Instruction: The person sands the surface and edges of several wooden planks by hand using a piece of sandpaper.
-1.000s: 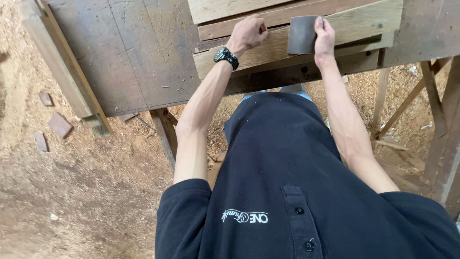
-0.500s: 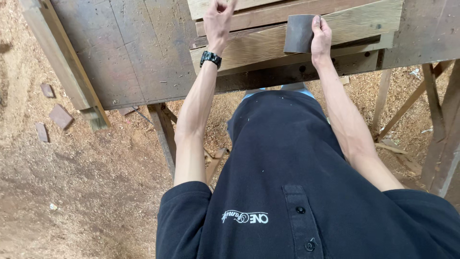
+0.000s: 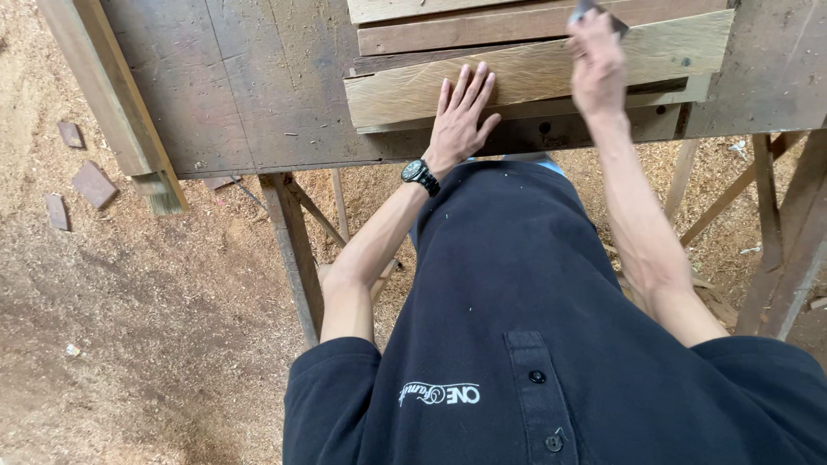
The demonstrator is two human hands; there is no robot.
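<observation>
My left hand, with a black watch on its wrist, lies flat with fingers spread on a light wooden plank on top of the workbench. My right hand is blurred over the same plank, farther to the right. It grips a small dark grey block, of which only a corner shows above the fingers at the frame's top edge. Darker boards lie stacked just beyond the plank.
Sawdust covers the ground. Small wood offcuts lie at the left. A thick beam leans along the bench's left side. Bench legs and braces stand below, with more timber frames at the right.
My left hand came down from the upper boards and now rests flat on the light plank. My right hand slid the grey block away toward the plank's far edge.
</observation>
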